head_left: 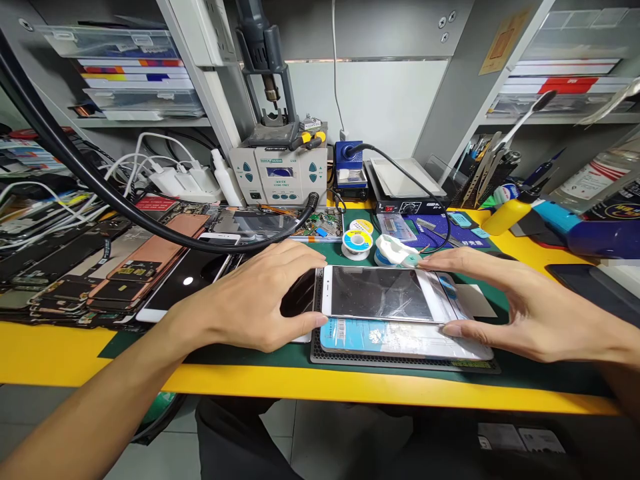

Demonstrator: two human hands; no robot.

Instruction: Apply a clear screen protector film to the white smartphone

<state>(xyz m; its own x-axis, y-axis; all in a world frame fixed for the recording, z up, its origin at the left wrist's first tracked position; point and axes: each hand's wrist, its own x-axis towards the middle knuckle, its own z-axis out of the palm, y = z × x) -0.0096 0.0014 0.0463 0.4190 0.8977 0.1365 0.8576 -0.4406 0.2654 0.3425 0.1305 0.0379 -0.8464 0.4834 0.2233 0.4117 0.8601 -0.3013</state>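
Observation:
A white-framed smartphone (377,292) with a dark, scuffed-looking screen lies sideways in front of me. My left hand (265,293) spans its left end, thumb at the near corner and fingers at the far one. At the right end, my right hand (520,300) grips across in the same way, thumb near and fingertips far. Under the phone is a flat blue and white box (360,337) with a barcode label, resting on a grey perforated pad (380,363). Another dark phone (300,293) is partly hidden behind my left hand.
Stacked phone parts (145,260) and a white-edged phone (193,277) lie left. A thick black hose (150,230) arcs to a soldering station (280,175). Solder spools (357,244), a heating plate (410,197) and a yellow bottle (507,215) stand behind the hands.

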